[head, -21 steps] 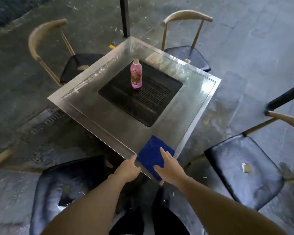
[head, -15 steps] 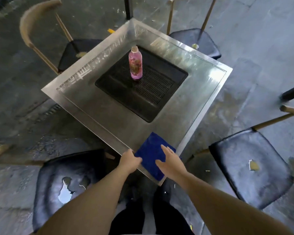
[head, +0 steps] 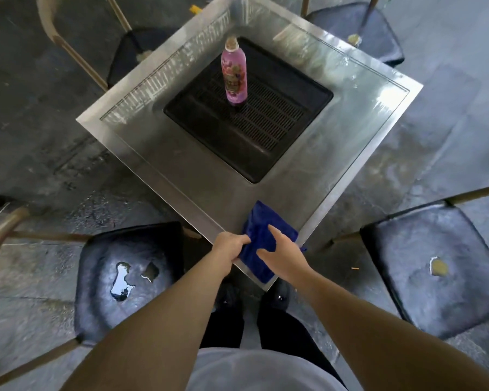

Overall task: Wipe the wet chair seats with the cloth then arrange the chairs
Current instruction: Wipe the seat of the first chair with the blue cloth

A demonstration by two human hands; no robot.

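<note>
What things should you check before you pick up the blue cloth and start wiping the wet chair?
1. Cloth within reach: ok. The blue cloth lies on the near corner of the table.
2. Grip on it: ok. The left hand pinches the cloth's edge; the right hand rests open on it.
3. A wet seat to wipe: ok. The near left chair seat has puddles.
4. The near right chair seat: not ok. It has a small yellowish puddle or leaf on it.
5. Bottle out of the way: ok. The pink bottle stands upright on the table's black grill, apart from the cloth.
6. Cloth dry enough: cannot tell.
</note>
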